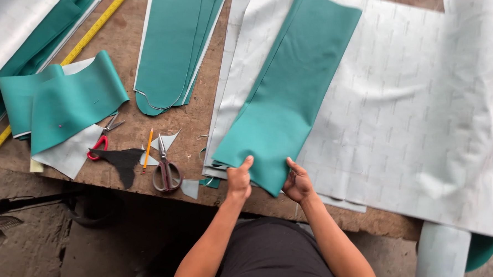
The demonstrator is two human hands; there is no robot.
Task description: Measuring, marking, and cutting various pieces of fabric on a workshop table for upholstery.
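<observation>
Here, a long teal fabric panel [290,96] lies slantwise on a sheet of pale grey backing material [413,123], its lower end at the near edge of the worktop [197,120]. The left hand [238,179] pinches that end with thumb up; the right hand [298,182] grips the same end just beside it. Judged: soft, light, limp, probably several layers stacked, so best taken at the end corners with both hands to keep the layers aligned. Grey sheet overhangs the near right corner in a roll. Left of the panel: grey-handled scissors [166,174], a pencil [147,148], red-handled scissors [102,140], offcuts near the near edge. Further left, curled teal strips [65,100]; a yellow measuring tape [99,22] runs diagonally. Open room: bare wood between panel and scissors.
</observation>
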